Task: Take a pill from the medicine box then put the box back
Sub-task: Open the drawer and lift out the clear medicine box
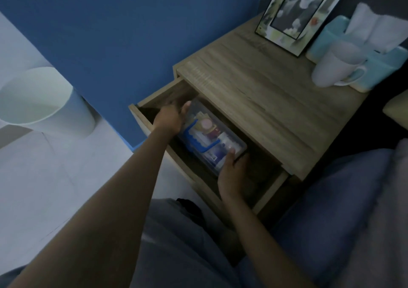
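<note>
Your two hands have the medicine box (210, 136) by its ends: your left hand (171, 116) is wrapped around the far end toward the upper left of the frame, and your right hand (230, 173) grips the near end at lower centre, thumb lying on the clear lid. Both hands are closed on the box, not free. The box is clear plastic with a blue handle (194, 140) on the lid and packets visible inside; it sits in the middle of the frame, within the open drawer (265, 190) of the wooden nightstand (260, 93), partly tucked under the nightstand's top edge.

Whether you are lifting it out or setting it back cannot be told from here.

Watch these, as I judge it:
- The box's far long side is close beneath the overhanging top. Raise it straight up and the lid may catch on that edge, so draw it toward you first.
- The lid's catch is not visible. If it is loose, a tilt could spill the contents into the drawer.
- The light is dim, so labels will be hard to read.
- A white mug (333, 67) stands at the upper right, near the tissue box (379, 64); a swinging elbow could knock it.
</note>
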`<state>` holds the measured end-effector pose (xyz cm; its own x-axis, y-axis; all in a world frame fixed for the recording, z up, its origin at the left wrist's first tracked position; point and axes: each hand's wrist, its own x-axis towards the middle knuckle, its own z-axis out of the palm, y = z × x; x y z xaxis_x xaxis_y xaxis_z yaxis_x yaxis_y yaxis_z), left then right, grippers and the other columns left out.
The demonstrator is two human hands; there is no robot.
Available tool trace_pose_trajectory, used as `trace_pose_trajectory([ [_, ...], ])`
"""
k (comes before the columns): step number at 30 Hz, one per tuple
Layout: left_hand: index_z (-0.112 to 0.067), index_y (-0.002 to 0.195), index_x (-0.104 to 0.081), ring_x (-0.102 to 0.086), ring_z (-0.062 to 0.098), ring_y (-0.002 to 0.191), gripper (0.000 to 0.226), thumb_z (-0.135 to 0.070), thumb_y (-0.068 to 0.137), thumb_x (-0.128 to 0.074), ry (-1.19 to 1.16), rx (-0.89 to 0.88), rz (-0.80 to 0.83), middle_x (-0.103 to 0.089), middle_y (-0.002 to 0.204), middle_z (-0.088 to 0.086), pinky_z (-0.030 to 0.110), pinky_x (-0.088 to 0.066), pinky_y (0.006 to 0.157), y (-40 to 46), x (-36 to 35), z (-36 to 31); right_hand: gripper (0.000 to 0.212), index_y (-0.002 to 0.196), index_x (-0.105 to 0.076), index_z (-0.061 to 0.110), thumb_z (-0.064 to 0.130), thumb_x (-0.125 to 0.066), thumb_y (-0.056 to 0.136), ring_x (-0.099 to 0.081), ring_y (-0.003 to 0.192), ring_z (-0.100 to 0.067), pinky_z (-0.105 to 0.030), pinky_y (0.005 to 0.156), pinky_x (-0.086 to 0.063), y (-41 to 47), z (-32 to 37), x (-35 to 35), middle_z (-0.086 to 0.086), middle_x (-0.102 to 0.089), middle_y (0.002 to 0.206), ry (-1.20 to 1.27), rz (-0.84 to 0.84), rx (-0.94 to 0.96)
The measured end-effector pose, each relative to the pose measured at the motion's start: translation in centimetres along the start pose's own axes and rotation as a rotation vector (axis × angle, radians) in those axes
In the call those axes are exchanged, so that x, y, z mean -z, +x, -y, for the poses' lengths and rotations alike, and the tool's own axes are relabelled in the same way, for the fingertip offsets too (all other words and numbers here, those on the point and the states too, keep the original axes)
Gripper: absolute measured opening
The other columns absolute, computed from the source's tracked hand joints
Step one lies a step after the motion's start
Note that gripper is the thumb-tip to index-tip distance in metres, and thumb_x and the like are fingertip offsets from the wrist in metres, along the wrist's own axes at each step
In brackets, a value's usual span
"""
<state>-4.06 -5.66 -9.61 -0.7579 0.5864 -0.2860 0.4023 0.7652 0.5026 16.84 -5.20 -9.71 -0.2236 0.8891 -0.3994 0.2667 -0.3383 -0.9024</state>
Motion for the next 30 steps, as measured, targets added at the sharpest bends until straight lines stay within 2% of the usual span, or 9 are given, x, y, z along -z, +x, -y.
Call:
trace_pose_trajectory([
  [2, -0.01, 0.129, -0.053, -0.061, 0.031, 0.105, 0.058, -0.052, 0.097, -0.028, 0.037, 0.03, 0.035, -0.062, 0.118, 0.02, 0.039, -0.049, 0.086, 1.2, 0.1, -0.2, 0.063, 0.15, -0.026, 0.024, 0.041, -0.049, 0.094, -0.054, 0.125, -0.021, -0.044, 0.101, -0.049, 1.1, -0.1, -0.7, -0.008, -0.046, 0.144, 0.037, -0.058, -0.102],
  [6, -0.01, 0.117, -0.058, -0.061, 0.027, 0.101, 0.064, -0.064, 0.09, -0.036, -0.25, 0.137, 0.188, -0.063, 0.112, 0.015, 0.046, -0.048, 0.096, 2.4, -0.1, -0.4, 0.054, 0.145, -0.037, 0.019, 0.038, -0.047, 0.096, -0.056, 0.122, -0.024, -0.034, 0.091, -0.046, 2.2, -0.4, -2.5, -0.011, -0.053, 0.138, 0.227, -0.099, -0.31],
  [11, -0.006, 0.109, -0.062, -0.064, 0.03, 0.097, 0.06, -0.059, 0.092, -0.04, -0.195, 0.095, 0.225, -0.067, 0.106, 0.018, 0.048, -0.05, 0.094, 2.6, -0.1, 0.1, 0.047, 0.136, -0.047, 0.018, 0.044, -0.039, 0.098, -0.063, 0.109, -0.022, -0.028, 0.075, -0.049, 1.9, -0.2, -3.4, -0.01, -0.062, 0.124, 0.26, -0.107, -0.409],
  [14, -0.004, 0.113, -0.062, -0.066, 0.033, 0.097, 0.061, -0.057, 0.092, -0.041, -0.199, 0.047, 0.197, -0.068, 0.106, 0.02, 0.048, -0.052, 0.092, 2.2, 1.0, 0.1, 0.045, 0.133, -0.05, 0.018, 0.044, -0.04, 0.098, -0.065, 0.107, -0.022, -0.043, 0.094, -0.051, 1.1, 0.5, -3.2, -0.01, -0.064, 0.121, 0.297, -0.074, -0.433],
  [16, -0.005, 0.114, -0.063, -0.066, 0.033, 0.096, 0.061, -0.058, 0.092, -0.042, -0.204, 0.017, 0.163, -0.068, 0.103, 0.016, 0.047, -0.052, 0.092, 1.7, 2.4, -0.2, 0.045, 0.134, -0.048, 0.018, 0.043, -0.04, 0.098, -0.065, 0.107, -0.021, -0.044, 0.098, -0.05, 0.1, 1.6, -3.1, -0.009, -0.065, 0.119, 0.303, -0.053, -0.415],
  [18, -0.009, 0.093, -0.063, -0.063, 0.03, 0.088, 0.054, -0.059, 0.091, -0.042, -0.152, -0.011, 0.113, -0.063, 0.087, 0.01, 0.041, -0.05, 0.083, 1.3, 4.3, -0.8, 0.045, 0.134, -0.047, 0.017, 0.043, -0.04, 0.098, -0.066, 0.105, -0.022, -0.042, 0.096, -0.051, -1.1, 3.1, -3.2, -0.01, -0.065, 0.118, 0.305, -0.031, -0.396],
  [21, -0.011, 0.06, -0.046, -0.052, 0.025, 0.074, 0.059, -0.062, 0.089, -0.043, -0.07, -0.012, 0.055, -0.049, 0.063, 0.004, 0.032, -0.036, 0.07, 0.7, 7.1, -1.7, 0.046, 0.135, -0.046, 0.016, 0.042, -0.041, 0.098, -0.066, 0.105, -0.024, -0.041, 0.094, -0.052, -2.7, 5.1, -3.4, -0.012, -0.065, 0.119, 0.359, -0.016, -0.422],
  [27, -0.011, 0.065, -0.051, -0.054, 0.026, 0.079, 0.055, -0.06, 0.089, -0.046, -0.029, -0.062, -0.064, -0.057, 0.082, 0.011, 0.032, -0.035, 0.072, -0.7, 12.7, -4.2, 0.045, 0.133, -0.048, 0.018, 0.043, -0.044, 0.096, -0.068, 0.099, -0.023, -0.034, 0.076, -0.055, -4.7, 9.4, -2.9, -0.009, -0.067, 0.113, 0.458, 0.029, -0.413],
  [30, -0.011, 0.062, -0.048, -0.05, 0.026, 0.078, 0.058, -0.063, 0.088, -0.043, -0.016, -0.036, -0.088, -0.056, 0.087, 0.012, 0.034, -0.035, 0.072, -1.2, 15.2, -6.6, 0.045, 0.131, -0.051, 0.018, 0.046, -0.045, 0.095, -0.069, 0.096, -0.02, -0.035, 0.082, -0.056, -3.7, 12.9, -1.6, -0.006, -0.068, 0.107, 0.438, 0.046, -0.339],
])
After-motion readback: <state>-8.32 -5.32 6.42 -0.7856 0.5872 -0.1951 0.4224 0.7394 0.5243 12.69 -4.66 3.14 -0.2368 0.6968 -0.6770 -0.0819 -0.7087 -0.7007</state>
